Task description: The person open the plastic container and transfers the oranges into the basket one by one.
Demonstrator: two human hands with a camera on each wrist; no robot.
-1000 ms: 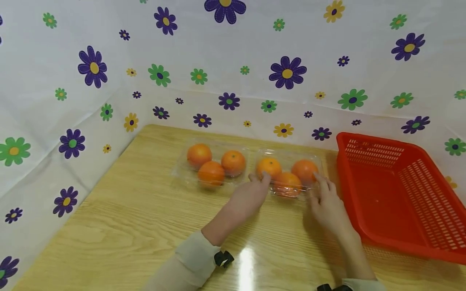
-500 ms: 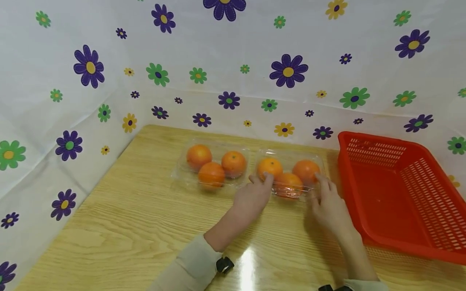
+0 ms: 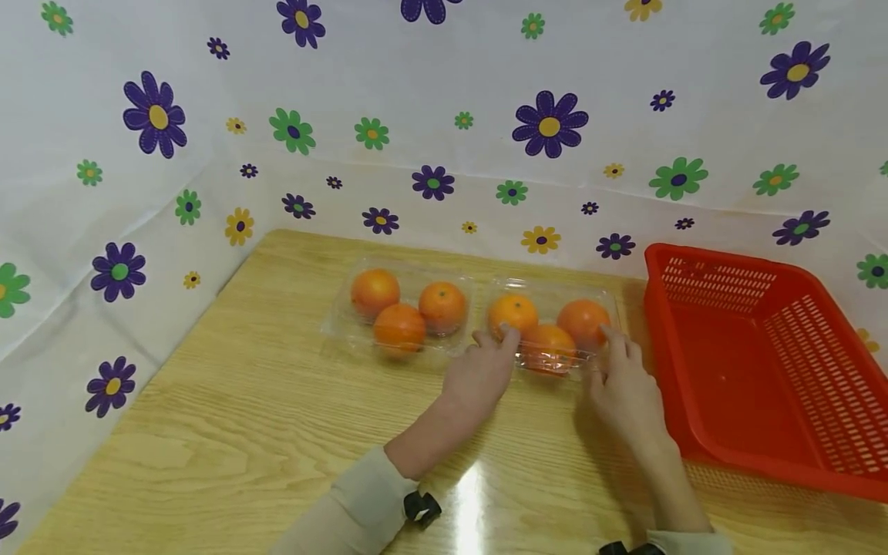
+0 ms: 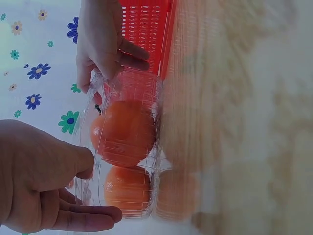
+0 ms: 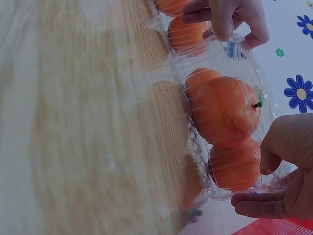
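Note:
A clear plastic fruit box with three oranges stands on the wooden table, between both hands. My left hand pinches its left end, thumb at the top rim and fingers along the outside, as the left wrist view shows. At the opposite end, my right hand pinches the rim likewise; in the right wrist view its thumb lies over the edge beside an orange. Close by on the left is a second clear box, also with three oranges.
Just right of my right hand sits a red plastic basket with slotted walls, nothing visible inside. Behind the table hangs a white flowered cloth, which also runs along the left side.
The head view has tilted slightly downward. Both hands keep their places at the ends of the right box, and the boxes and basket stay put.

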